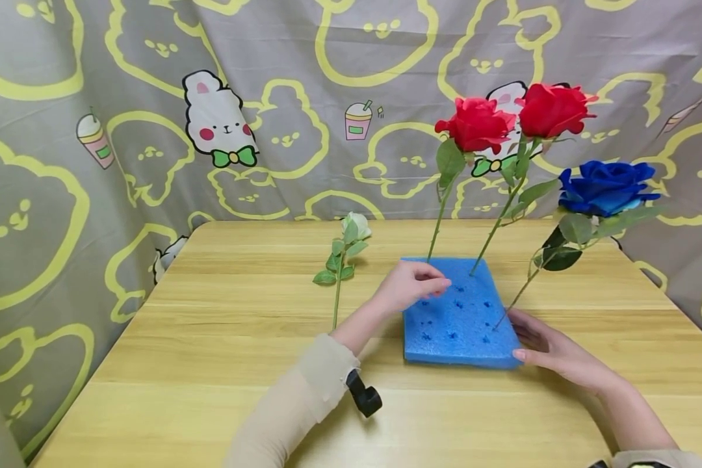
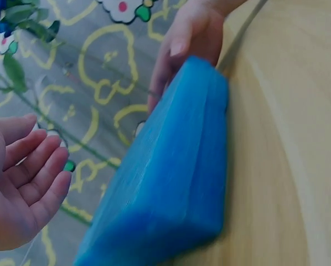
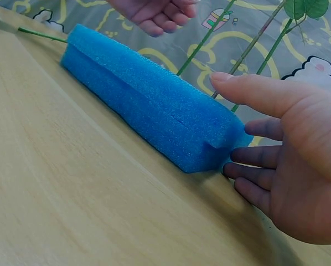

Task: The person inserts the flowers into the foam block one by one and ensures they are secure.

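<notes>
A blue foam block [image 1: 459,351] with several small holes in its top lies on the table. Two red roses, one [image 1: 478,123] left of the other [image 1: 556,112], rise from its far part, and a blue rose [image 1: 608,187] leans out from its right side. Over the left part of the block is my left hand [image 1: 409,286], its fingers loosely bent around nothing, as the left wrist view also shows. My right hand [image 3: 304,149] rests at the block's near right corner, thumb near the top edge and fingers extended along the side.
A white rose [image 1: 357,226] with a leafy green stem lies on the wooden table [image 1: 210,364], left of the block and partly behind my left forearm. A grey curtain [image 1: 292,52] with yellow cartoon outlines hangs behind the table.
</notes>
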`<action>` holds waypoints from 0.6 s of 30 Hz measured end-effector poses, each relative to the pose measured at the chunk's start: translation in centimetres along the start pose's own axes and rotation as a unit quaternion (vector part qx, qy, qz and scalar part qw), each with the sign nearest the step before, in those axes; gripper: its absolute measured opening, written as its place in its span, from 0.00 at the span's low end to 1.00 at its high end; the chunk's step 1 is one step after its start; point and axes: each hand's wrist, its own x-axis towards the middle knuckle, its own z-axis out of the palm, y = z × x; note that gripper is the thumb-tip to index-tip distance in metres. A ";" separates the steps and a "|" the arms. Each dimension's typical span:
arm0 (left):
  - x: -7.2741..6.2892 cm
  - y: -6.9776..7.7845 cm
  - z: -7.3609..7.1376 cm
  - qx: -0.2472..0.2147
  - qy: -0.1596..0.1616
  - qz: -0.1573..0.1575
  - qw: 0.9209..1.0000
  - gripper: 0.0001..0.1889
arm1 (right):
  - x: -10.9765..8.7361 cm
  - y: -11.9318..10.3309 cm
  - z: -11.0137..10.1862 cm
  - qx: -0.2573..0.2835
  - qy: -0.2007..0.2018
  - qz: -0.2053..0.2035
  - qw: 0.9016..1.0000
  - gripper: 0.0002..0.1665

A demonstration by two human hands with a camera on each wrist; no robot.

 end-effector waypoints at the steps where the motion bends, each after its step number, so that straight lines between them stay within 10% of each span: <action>1: -0.2 -0.2 -0.5 -0.001 0.003 -0.003 1.000 0.12 | 0.0 0.0 0.0 0.000 0.000 -0.002 1.000 0.38; 18: -4.5 -2.9 -7.8 0.029 0.087 -0.055 0.994 0.13 | 0.0 0.1 0.1 0.003 0.001 0.002 1.000 0.38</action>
